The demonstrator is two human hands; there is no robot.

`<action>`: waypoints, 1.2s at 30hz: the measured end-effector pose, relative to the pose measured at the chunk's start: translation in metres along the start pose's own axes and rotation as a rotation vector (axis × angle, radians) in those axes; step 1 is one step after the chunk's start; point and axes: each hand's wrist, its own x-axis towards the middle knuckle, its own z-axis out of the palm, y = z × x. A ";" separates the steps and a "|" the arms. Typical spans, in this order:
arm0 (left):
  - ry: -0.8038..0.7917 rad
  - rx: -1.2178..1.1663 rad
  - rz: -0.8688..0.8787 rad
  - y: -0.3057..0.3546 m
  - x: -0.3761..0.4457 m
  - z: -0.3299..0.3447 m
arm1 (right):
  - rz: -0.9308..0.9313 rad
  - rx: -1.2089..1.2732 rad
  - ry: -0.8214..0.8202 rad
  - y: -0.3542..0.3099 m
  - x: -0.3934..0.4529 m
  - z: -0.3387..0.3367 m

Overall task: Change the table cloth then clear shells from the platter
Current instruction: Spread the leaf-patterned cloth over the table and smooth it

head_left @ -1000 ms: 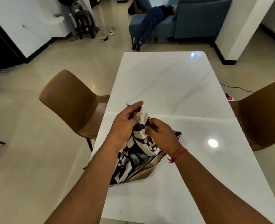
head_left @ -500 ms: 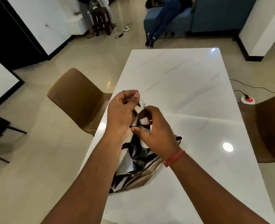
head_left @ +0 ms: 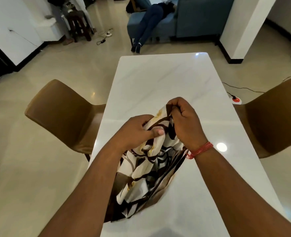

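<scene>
White marble table (head_left: 167,79) on glossy tiled floor (head_left: 38,168), two brown chairs (head_left: 62,112) left and right, one patterned cloth (head_left: 146,170) bunched near, left hand (head_left: 134,132) and right hand (head_left: 185,124) fingers curled gripping it.

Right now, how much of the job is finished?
Early stage. The white table top lies bare. Left hand and right hand both grip the bunched patterned cloth, not yet spread. No platter or shells are in view, so that part is left.
</scene>
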 end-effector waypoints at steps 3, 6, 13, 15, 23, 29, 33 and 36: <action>0.059 0.016 -0.003 -0.002 0.002 -0.003 | -0.027 -0.047 0.022 -0.007 0.008 -0.005; 0.096 0.045 -0.017 -0.003 0.001 -0.011 | -0.024 -0.066 0.050 -0.014 0.016 -0.013; 0.266 0.018 0.132 0.015 -0.006 -0.029 | -0.130 -0.210 0.081 -0.027 0.028 -0.029; 0.275 -0.151 0.125 0.021 -0.006 -0.033 | -0.141 -0.224 0.089 -0.029 0.031 -0.033; 0.525 -0.373 0.192 0.038 -0.015 -0.033 | -0.139 -0.225 0.098 -0.027 0.031 -0.045; 0.451 -0.284 0.307 0.056 -0.021 -0.026 | -0.233 -0.280 0.059 -0.040 0.023 -0.044; 0.519 -0.259 0.270 0.063 -0.018 -0.018 | -0.465 -0.311 0.184 -0.052 -0.001 -0.024; 0.509 -0.290 0.283 0.067 -0.017 -0.017 | -0.369 -0.426 -0.058 -0.041 -0.017 -0.004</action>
